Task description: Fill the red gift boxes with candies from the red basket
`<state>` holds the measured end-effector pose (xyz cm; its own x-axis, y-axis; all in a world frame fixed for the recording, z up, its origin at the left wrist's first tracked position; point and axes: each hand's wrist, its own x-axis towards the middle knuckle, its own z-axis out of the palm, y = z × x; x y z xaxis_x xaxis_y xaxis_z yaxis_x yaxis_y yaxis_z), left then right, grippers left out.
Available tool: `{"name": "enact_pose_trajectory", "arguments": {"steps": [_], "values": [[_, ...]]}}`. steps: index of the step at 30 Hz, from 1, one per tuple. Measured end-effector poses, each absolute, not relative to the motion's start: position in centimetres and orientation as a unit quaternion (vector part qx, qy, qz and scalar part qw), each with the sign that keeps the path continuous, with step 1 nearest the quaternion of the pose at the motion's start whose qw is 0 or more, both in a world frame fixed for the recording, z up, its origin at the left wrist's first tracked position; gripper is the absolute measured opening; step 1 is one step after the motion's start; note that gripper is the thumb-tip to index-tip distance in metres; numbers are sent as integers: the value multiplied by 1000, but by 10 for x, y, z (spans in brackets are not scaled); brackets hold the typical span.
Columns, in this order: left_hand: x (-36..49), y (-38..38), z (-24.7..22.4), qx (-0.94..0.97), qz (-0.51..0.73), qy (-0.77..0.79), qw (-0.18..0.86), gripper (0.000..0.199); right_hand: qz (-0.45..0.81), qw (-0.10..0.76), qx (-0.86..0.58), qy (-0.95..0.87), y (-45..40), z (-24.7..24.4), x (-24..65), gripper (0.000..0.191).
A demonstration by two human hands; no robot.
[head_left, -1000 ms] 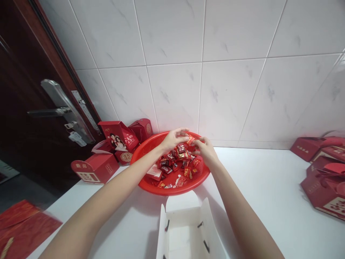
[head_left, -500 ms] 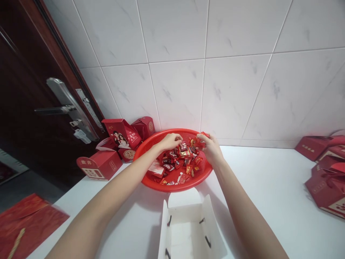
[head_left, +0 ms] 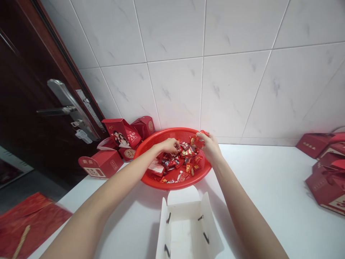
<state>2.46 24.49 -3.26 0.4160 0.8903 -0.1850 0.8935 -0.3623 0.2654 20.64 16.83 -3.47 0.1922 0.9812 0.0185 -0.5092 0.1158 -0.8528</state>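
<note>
A red oval plastic basket (head_left: 175,186) holds many small wrapped candies (head_left: 188,168), mostly red with some gold and dark ones. My left hand (head_left: 170,146) is down among the candies at the basket's back left, its fingers curled together; what they pinch, if anything, is hidden. Over the basket's right rim, my right hand (head_left: 210,144) is closed on red wrapped candy (head_left: 201,138). In front of the basket stands an open white box (head_left: 184,230) with black handle ends showing on its inner walls; its inside is bare.
Red gift boxes (head_left: 101,163) stand left of the basket, and more red boxes (head_left: 327,180) are at the far right. A red bag (head_left: 32,223) with a rope handle is at lower left. Behind are a tiled wall (head_left: 172,93) and a dark door (head_left: 32,108).
My left hand has moved slightly down and left, deeper among the candies, with its fingers more curled. My right hand stays nearly in place with the red candy. The view has shifted a little.
</note>
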Motion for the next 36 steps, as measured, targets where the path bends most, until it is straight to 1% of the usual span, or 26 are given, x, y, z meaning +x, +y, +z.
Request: {"name": "enact_pose_trajectory", "arguments": {"steps": [2, 4, 7, 8, 9, 14, 16, 18, 23, 26, 31, 36], "values": [[23, 247, -32, 826, 20, 533, 182, 36, 549, 677, -363, -330, 169, -35, 207, 31], [22, 249, -32, 819, 78, 519, 232, 36, 550, 676, -354, -340, 169, -35, 207, 29], [23, 251, -33, 788, 204, 475, 335, 30, 542, 677, -351, -352, 166, -34, 206, 28], [24, 252, -33, 781, 234, 458, 354, 29, 539, 677, -353, -356, 166, -33, 206, 28], [24, 252, -33, 785, 243, 450, 351, 28, 536, 675, -356, -360, 165, -33, 206, 28], [22, 254, -35, 812, 162, 511, 231, 29, 530, 670, -360, -375, 164, -32, 206, 28], [18, 256, -35, 806, 151, 537, 201, 29, 530, 672, -358, -373, 165, -34, 206, 30], [12, 259, -34, 799, 135, 559, 175, 25, 532, 674, -362, -364, 166, -34, 207, 32], [-3, 269, -34, 764, 67, 626, 142, 12, 549, 663, -350, -369, 165, -34, 207, 33], [-8, 272, -38, 744, 27, 652, 146, 7, 560, 659, -343, -366, 164, -34, 207, 34], [-6, 267, -43, 746, -13, 639, 185, 20, 560, 661, -347, -360, 165, -34, 208, 35], [2, 260, -46, 766, 1, 604, 221, 44, 552, 662, -350, -367, 165, -34, 208, 35]]}}
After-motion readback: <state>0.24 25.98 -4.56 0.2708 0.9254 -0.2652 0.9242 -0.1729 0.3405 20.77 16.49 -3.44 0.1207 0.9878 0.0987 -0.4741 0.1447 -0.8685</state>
